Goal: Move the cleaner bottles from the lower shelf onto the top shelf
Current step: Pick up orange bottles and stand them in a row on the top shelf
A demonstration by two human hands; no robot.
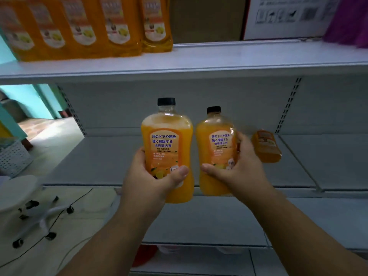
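My left hand (153, 176) grips an orange cleaner bottle (167, 140) with a black cap, held upright in front of the lower shelf (119, 156). My right hand (239, 168) grips a second orange cleaner bottle (216, 142), also upright, just to the right of the first. A third orange bottle (266, 146) stands on the lower shelf behind my right hand. On the top shelf (219, 54), a row of several orange bottles (79, 26) fills the left part.
A brown cardboard box (207, 18) and a white printed box (286, 14) stand at the back of the top shelf, with something purple (350, 20) at far right. A white office chair (25, 200) and a white basket (12, 156) sit on the floor at left.
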